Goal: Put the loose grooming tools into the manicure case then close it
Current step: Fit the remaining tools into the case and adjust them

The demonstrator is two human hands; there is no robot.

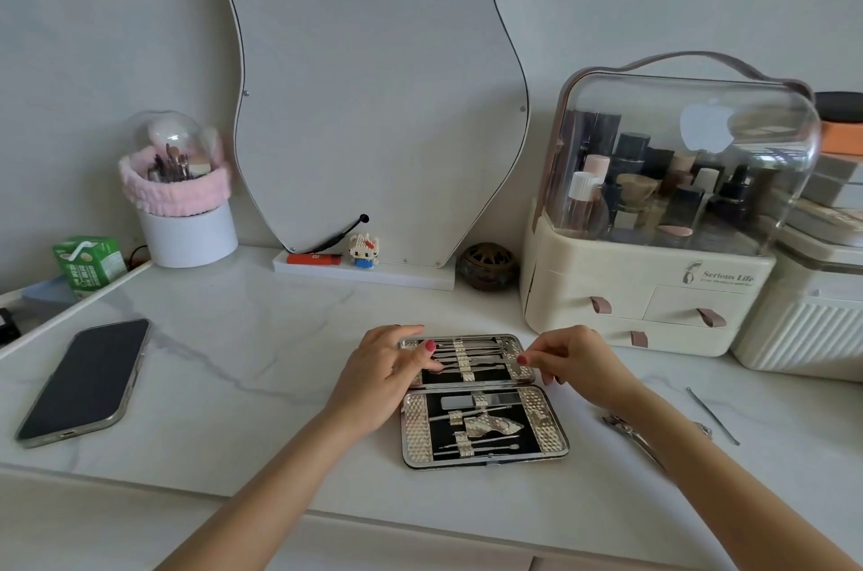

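White marble-patterned tabletop [233,360] is occupied near its front middle by the open manicure case [483,402], both halves laid flat and most elastic loops already filled with steel tools. Its far half is touched by the left hand [387,377], fingers loosely spread, at 9 o'clock; a thin tool seems pinched by the right hand [569,360] at 3 o'clock. Two items are left out at 4 o'clock: nail nippers [630,435] and a slim pick [712,415]. Closing is not yet done.
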